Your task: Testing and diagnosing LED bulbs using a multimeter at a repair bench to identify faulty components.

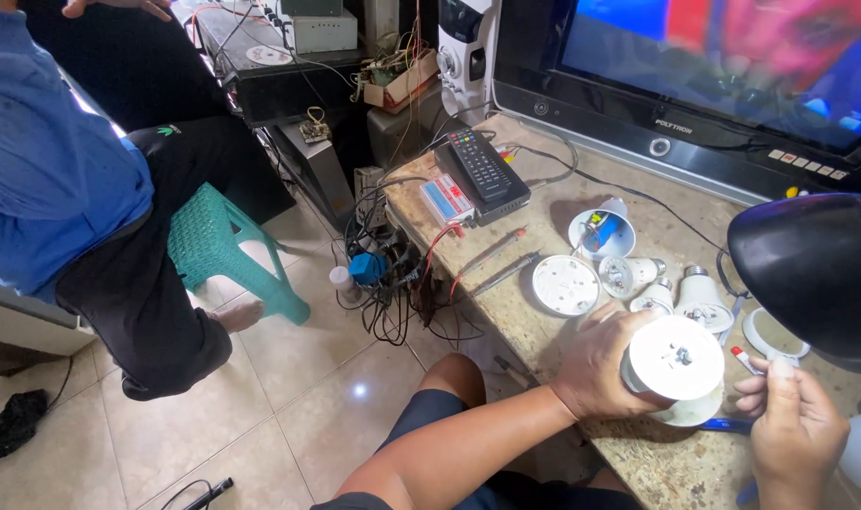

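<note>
White plastic everywhere on the speckled stone bench (544, 331): LED bulbs in pieces, work seemingly mid-way. A white bulb housing with a round flat disc face (676, 357) is gripped by the left hand (596, 364), fingers curled round its body, disc turned up toward the camera, held just above the bench edge. A thin white tube with a red tip (744, 360) is pinched by the right hand (794, 430), thumb & fingertips pressed together on it, tip just beside the disc rim but not seen touching.

Judged done: several bulbs opened. A separate round white LED plate (565, 284) lies flat, an empty white cone-shaped shell w/ blue part inside (601, 233) sits tipped behind it, and three small bulb bases (671, 288) are lined up nearby.

Judged left: held unit not closed up, no dome seen on it; loose parts not rejoined.

A black remote on a set-top box (482, 170) rests further back, black desk lamp shade (813, 269) at right. Another person in a blue shirt (43, 161) is seated apart, left.
</note>
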